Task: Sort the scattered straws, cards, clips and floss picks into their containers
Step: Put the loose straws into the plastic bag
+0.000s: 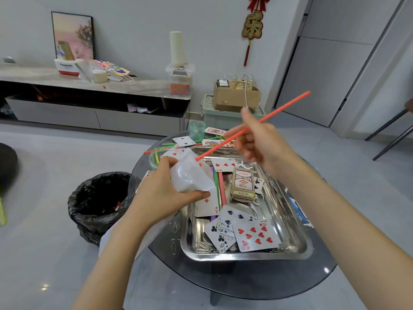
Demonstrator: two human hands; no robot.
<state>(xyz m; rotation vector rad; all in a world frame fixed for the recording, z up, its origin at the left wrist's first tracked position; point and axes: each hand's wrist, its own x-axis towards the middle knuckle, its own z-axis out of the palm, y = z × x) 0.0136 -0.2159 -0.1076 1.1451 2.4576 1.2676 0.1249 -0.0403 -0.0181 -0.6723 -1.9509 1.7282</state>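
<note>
My left hand (162, 193) grips a clear plastic bag (190, 175) above the left side of a steel tray (297, 247). My right hand (259, 142) pinches a long red straw (286, 105), held slanted, its lower end at the bag's mouth. In the tray lie playing cards (254, 233), a card box (243, 183), a pink straw (221, 186), a green straw beside it, and paper clips (204, 246). More cards (184, 140) and green straws (210, 139) lie on the table behind the tray.
The tray sits on a round dark glass table (268, 285). A teal cup (197, 130) and a clear round container (154, 158) stand at the table's far edge. A black-lined bin (100, 202) stands on the floor to the left. Loose clips (175, 228) lie left of the tray.
</note>
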